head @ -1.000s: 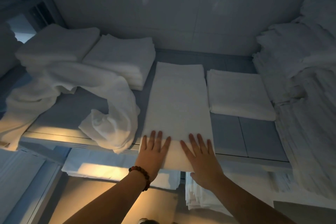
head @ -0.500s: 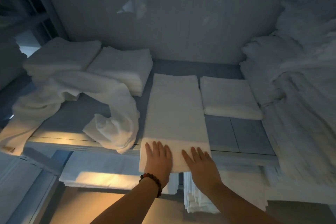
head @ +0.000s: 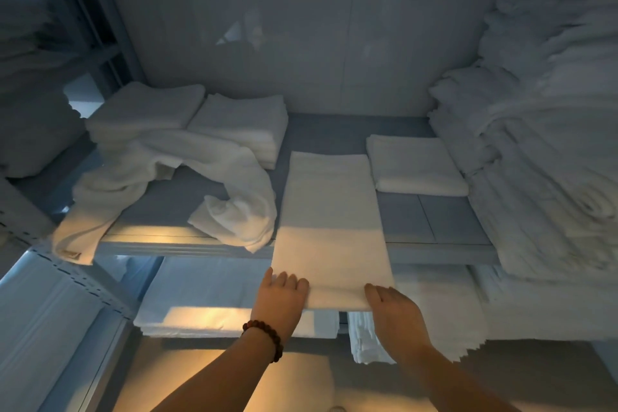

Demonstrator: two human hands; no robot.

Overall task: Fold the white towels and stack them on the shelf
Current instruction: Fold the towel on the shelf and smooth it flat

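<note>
The long towel point(head: 331, 227) lies flat on the shelf point(head: 434, 247). Its long axis runs straight away from the hands toward the back wall, and its near end hangs over the shelf's front edge. The left hand point(head: 281, 298) grips the near left corner with its fingers curled at the edge. The right hand point(head: 391, 308) grips the near right corner the same way. Beyond the left hand a loose towel point(head: 234, 211) lies crumpled. Beyond the right hand sits a folded towel point(head: 414, 165), just beside the long one.
</note>
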